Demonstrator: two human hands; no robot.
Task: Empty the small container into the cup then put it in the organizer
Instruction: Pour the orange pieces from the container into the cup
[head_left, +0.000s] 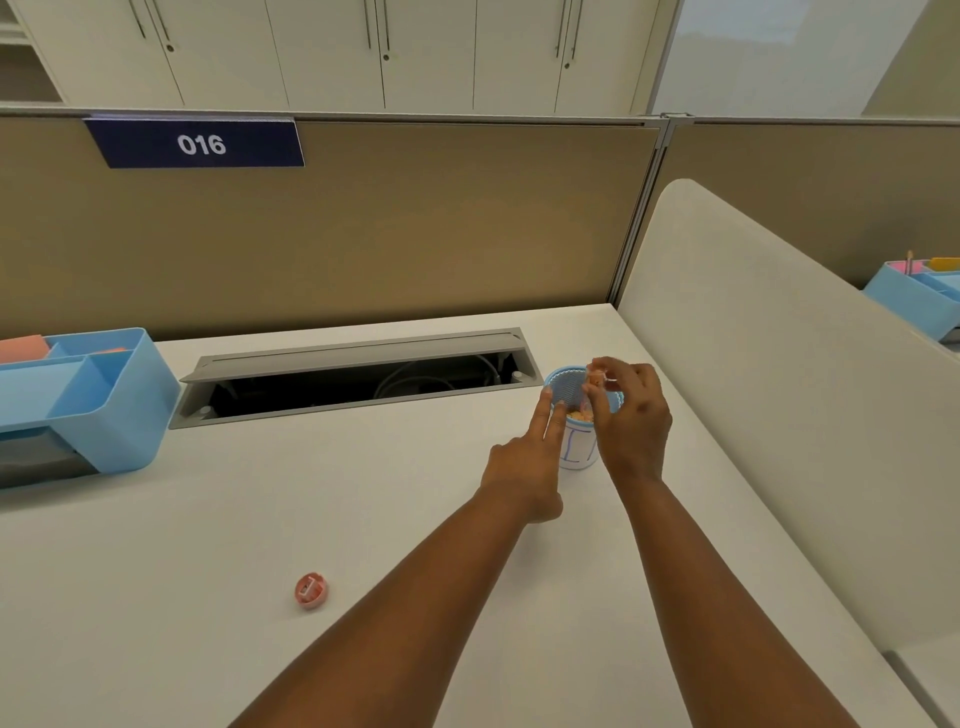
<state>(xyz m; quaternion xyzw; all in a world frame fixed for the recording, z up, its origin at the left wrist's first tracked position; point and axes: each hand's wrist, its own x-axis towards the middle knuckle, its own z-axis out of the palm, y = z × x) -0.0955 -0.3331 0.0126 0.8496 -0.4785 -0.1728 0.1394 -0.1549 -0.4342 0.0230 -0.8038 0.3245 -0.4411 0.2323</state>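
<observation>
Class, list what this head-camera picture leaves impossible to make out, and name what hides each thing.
1. Small container: mostly covered by the right hand; shape unclear.
2. Cup: its blue lettering is partly hidden by both hands.
3. Organizer: cut off by the left edge; compartment contents are unclear.
4. Cable trough: too dark inside.

- White desk (208, 545) with an open grey cable tray (353, 376).
- Tan partition (389, 223) bearing a "016" sign (200, 144).
- Pale cabinets (337, 52) behind.
</observation>
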